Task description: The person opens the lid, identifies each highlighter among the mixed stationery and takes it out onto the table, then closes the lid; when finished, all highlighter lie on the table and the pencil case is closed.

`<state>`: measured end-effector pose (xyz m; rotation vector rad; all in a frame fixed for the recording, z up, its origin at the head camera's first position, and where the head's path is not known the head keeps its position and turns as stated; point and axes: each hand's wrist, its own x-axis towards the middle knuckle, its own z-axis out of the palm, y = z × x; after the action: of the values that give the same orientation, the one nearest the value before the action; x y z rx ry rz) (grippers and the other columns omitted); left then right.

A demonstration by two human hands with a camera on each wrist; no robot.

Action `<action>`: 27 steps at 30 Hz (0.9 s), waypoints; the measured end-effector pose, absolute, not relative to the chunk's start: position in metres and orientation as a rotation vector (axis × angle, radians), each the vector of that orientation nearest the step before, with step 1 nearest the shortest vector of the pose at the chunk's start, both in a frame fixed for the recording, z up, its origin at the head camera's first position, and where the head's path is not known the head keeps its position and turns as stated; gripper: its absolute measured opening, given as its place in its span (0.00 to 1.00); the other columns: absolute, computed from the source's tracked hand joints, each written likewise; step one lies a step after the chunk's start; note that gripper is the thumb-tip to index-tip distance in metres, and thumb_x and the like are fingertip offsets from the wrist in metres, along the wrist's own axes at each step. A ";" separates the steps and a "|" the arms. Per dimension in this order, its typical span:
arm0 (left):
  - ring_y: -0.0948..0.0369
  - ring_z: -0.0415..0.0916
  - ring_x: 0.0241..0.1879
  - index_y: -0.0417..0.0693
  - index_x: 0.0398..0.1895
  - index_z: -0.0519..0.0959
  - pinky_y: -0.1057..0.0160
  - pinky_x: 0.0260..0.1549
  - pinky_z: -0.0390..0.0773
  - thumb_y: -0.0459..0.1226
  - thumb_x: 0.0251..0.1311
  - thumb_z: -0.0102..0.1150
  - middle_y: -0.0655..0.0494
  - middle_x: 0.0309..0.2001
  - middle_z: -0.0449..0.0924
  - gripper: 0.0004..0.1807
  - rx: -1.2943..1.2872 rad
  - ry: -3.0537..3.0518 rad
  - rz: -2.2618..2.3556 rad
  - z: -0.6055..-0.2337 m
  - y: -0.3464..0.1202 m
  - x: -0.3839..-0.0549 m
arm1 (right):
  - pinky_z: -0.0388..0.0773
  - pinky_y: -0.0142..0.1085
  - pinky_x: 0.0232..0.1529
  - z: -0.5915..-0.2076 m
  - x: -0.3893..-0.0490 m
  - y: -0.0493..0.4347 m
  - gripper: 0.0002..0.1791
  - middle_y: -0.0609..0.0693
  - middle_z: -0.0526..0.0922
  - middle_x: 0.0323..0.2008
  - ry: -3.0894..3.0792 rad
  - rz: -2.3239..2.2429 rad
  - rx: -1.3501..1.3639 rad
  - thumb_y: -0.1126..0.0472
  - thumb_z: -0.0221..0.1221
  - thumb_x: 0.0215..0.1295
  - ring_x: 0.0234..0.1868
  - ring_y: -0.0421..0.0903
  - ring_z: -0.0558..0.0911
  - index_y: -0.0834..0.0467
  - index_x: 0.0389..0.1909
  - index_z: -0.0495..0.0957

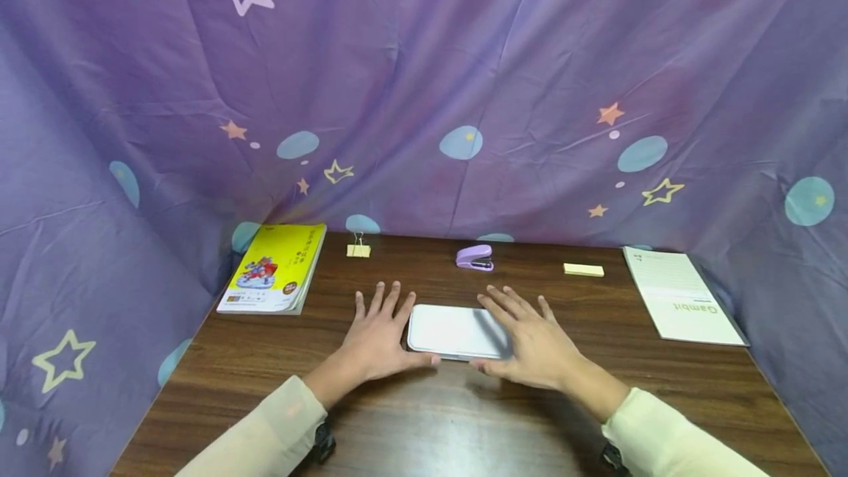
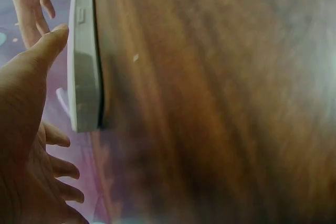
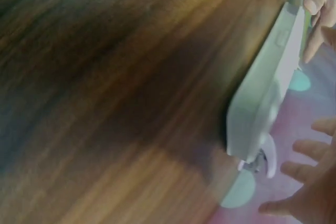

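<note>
Two open hands bracket a flat white box on a dark wooden table

From where I stand, the white box [image 1: 447, 330] lies flat on the table [image 1: 424, 433], directly in front of the person. The left hand [image 1: 379, 337] is at the box's left end, fingers spread, thumb stretched along the near edge. The right hand [image 1: 535, 337] is over its right end, also spread, its shadow falling across the top. Neither hand grips anything; whether the left thumb touches the box, I cannot tell.

Beyond the box stands a purple stapler [image 1: 474, 258]. Beyond and left of it are a binder clip [image 1: 358, 249] and, farther out, a yellow-covered book [image 1: 274, 269]. Beyond and right are a small pale yellow block [image 1: 584, 270] and a white notepad [image 1: 682, 293].

The box's sides look smooth and low, so fingers closing only on its ends could slip, I would guess. If one hand pressed before the other, the box might skid or swivel on the glossy wood. A hard push away from the person could drive it into the stapler. Uneven lifting might tip it, and anything inside, which I cannot see, would slide.
</note>
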<state>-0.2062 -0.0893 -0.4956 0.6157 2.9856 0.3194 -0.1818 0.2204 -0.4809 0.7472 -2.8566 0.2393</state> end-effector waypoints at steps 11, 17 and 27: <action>0.36 0.47 0.90 0.45 0.88 0.63 0.29 0.87 0.46 0.83 0.52 0.64 0.37 0.89 0.53 0.71 0.650 2.995 0.422 -0.512 -0.084 -0.210 | 0.72 0.76 0.72 -0.514 -0.197 0.216 0.60 0.58 0.77 0.79 -2.778 0.310 0.898 0.22 0.73 0.56 0.77 0.60 0.79 0.56 0.81 0.73; 0.38 0.47 0.90 0.43 0.86 0.66 0.26 0.86 0.43 0.81 0.53 0.67 0.38 0.89 0.54 0.68 0.619 2.997 0.417 -0.514 -0.083 -0.214 | 0.73 0.75 0.73 -0.520 -0.203 0.214 0.58 0.57 0.77 0.79 -2.775 0.340 0.929 0.24 0.74 0.59 0.77 0.60 0.79 0.57 0.81 0.72; 0.37 0.49 0.89 0.38 0.81 0.71 0.23 0.84 0.44 0.78 0.56 0.69 0.36 0.88 0.56 0.65 0.650 3.002 0.405 -0.512 -0.080 -0.215 | 0.79 0.68 0.70 -0.520 -0.207 0.212 0.56 0.61 0.81 0.75 -2.748 0.315 0.969 0.27 0.73 0.62 0.71 0.62 0.84 0.61 0.80 0.74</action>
<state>-0.2155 -0.0799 -0.5122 0.6496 3.0020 0.4051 -0.2067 0.2124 -0.5201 0.9692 -2.7481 0.3155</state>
